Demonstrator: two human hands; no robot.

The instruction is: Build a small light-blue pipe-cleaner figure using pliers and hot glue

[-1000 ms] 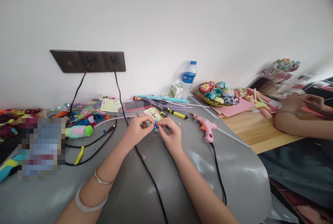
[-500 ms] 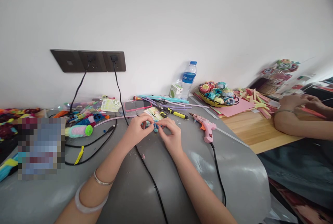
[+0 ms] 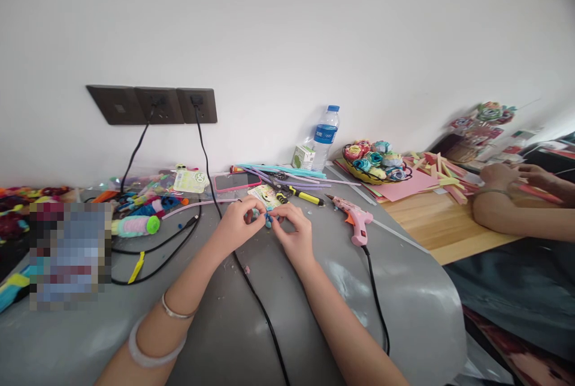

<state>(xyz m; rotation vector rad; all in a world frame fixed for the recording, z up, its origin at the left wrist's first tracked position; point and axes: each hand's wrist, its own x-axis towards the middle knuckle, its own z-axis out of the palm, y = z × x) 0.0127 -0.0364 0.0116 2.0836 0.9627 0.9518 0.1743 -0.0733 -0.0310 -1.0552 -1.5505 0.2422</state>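
Over the grey table, my left hand and my right hand meet at the fingertips. Both are closed in a pinch on a small blue fuzzy piece, perhaps pipe cleaner; fingers cover much of it. Just behind them lie a printed card and pliers with yellow-and-black handles. A pink glue gun rests to the right of my right hand, its nozzle toward the pliers. Purple and light-blue pipe cleaners are bundled farther back.
A phone, a water bottle and a small carton stand or lie near the wall. Black cables cross the table. At right are a basket of paper flowers, paper strips and another person's hands.
My hands stay almost in place, fingertips shifting slightly around the blue piece. At right, the other person's hands have moved a little.
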